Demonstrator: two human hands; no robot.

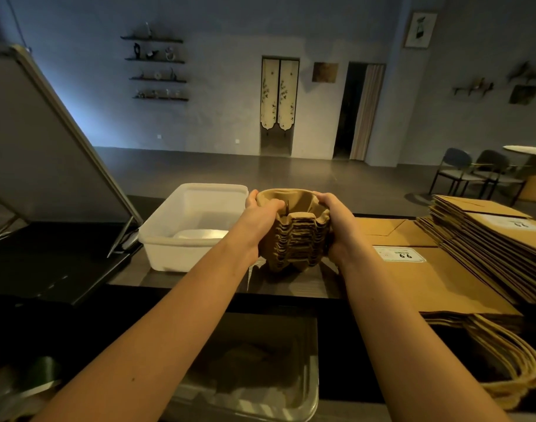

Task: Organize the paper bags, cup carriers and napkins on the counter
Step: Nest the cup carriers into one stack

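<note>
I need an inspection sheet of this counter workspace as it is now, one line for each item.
surface: dark counter, partly covered.
job's things: stack of cup carriers at the middle; paper bags lie flat at the right, with a taller pile behind them; white tub holds a white stack, maybe napkins.
clutter: tilted screen at the left; clear bin below the counter.
hands: left hand and right hand grip the carrier stack from its two sides.
cables: thin line above the screen, maybe a cable.
surroundings: dim room, wall shelves, chairs at the far right.
</note>
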